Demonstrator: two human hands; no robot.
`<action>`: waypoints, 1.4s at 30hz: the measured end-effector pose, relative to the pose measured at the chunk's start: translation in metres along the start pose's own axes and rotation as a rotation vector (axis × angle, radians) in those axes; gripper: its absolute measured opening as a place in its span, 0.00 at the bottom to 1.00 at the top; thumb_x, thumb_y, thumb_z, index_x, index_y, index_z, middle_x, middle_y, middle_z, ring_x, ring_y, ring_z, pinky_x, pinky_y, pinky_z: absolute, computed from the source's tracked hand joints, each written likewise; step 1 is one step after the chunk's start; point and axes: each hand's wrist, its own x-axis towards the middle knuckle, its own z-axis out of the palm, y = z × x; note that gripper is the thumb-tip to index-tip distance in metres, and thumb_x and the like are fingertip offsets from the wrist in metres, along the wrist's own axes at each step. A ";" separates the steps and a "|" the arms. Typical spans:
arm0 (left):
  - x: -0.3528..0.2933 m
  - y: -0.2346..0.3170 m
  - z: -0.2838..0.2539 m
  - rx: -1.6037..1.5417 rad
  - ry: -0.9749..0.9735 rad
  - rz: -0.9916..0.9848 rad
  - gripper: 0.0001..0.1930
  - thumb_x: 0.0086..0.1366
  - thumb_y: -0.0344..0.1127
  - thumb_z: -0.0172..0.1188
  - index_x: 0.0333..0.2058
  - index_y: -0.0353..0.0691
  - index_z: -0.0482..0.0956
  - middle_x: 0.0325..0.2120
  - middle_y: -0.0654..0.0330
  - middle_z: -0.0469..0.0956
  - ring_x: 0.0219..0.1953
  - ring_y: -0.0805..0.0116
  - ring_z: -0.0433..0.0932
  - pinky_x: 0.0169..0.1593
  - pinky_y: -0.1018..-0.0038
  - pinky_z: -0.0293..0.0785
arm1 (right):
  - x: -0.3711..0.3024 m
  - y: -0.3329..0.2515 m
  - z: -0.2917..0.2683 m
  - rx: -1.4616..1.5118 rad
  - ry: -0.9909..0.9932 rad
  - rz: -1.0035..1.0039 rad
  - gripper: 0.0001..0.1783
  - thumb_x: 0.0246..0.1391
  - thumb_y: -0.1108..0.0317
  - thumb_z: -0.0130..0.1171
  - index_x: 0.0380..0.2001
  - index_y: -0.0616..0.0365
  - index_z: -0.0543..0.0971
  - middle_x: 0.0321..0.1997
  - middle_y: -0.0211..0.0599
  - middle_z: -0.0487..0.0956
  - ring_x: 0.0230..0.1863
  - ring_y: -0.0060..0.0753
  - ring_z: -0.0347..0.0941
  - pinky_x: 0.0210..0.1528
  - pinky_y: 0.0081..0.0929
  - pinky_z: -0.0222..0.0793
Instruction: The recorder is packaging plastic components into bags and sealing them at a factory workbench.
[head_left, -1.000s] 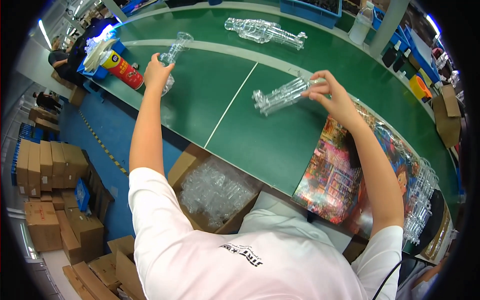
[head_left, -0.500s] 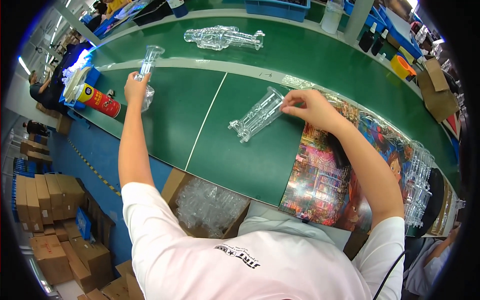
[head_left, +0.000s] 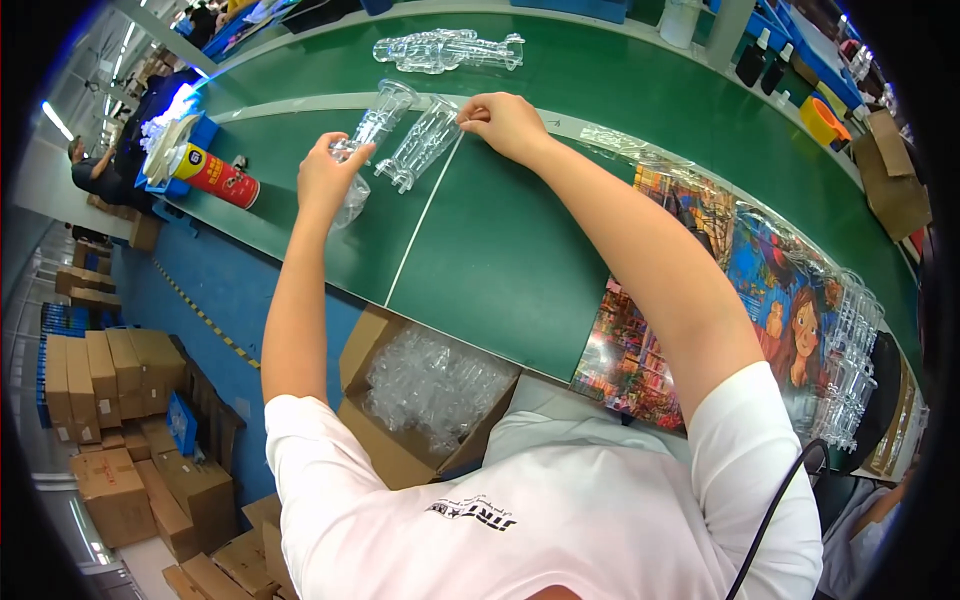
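1. A long green work table (head_left: 520, 250) is seen running from near right to far left, with a white dividing line down its middle.
2. A stack of colourful printed cards (head_left: 700, 310) lies at its near right edge; an open cardboard box of clear plastic shells (head_left: 430, 385) stands below its near edge.
3. A pile of clear blister shells (head_left: 450, 48) rests on the far side.
4. A clear blister shell (head_left: 365, 140) is gripped at its near end by the left hand (head_left: 328, 178), fingers closed round it, and is held tilted up off the table.
5. A second clear shell (head_left: 422, 143) lies just beside it, pinched at its far end by the right hand (head_left: 505, 125).
6. The thin shells could be crushed by too tight a grip, or could slip, being smooth.
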 end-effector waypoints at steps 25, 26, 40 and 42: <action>0.095 -0.151 -0.021 -0.027 -0.052 -0.154 0.36 0.49 0.60 0.64 0.50 0.41 0.71 0.43 0.45 0.75 0.46 0.55 0.74 0.50 0.69 0.68 | 0.151 -0.030 0.121 -0.164 -0.137 -0.173 0.14 0.47 0.61 0.56 0.37 0.52 0.81 0.33 0.32 0.82 0.37 0.33 0.77 0.42 0.29 0.71; 0.093 -0.155 -0.024 -0.023 -0.054 -0.173 0.36 0.49 0.60 0.64 0.50 0.41 0.71 0.43 0.45 0.75 0.46 0.55 0.74 0.50 0.69 0.68 | 0.150 -0.032 0.126 -0.182 -0.138 -0.198 0.15 0.47 0.61 0.56 0.38 0.52 0.80 0.33 0.31 0.82 0.37 0.33 0.77 0.42 0.28 0.71; -0.244 -0.113 -0.046 -0.235 0.258 -0.397 0.09 0.53 0.30 0.64 0.20 0.39 0.72 0.15 0.71 0.61 0.21 0.82 0.59 0.25 0.81 0.53 | 0.035 -0.091 0.053 0.012 0.016 -0.428 0.26 0.50 0.53 0.55 0.49 0.57 0.71 0.47 0.48 0.75 0.45 0.47 0.73 0.47 0.35 0.69; -0.295 -0.176 0.026 -0.408 0.140 -0.686 0.10 0.48 0.26 0.61 0.32 0.39 0.75 0.18 0.70 0.65 0.20 0.78 0.58 0.26 0.80 0.59 | -0.040 -0.126 0.021 0.118 -0.022 -0.312 0.23 0.50 0.54 0.55 0.45 0.57 0.74 0.42 0.47 0.78 0.41 0.45 0.75 0.44 0.34 0.70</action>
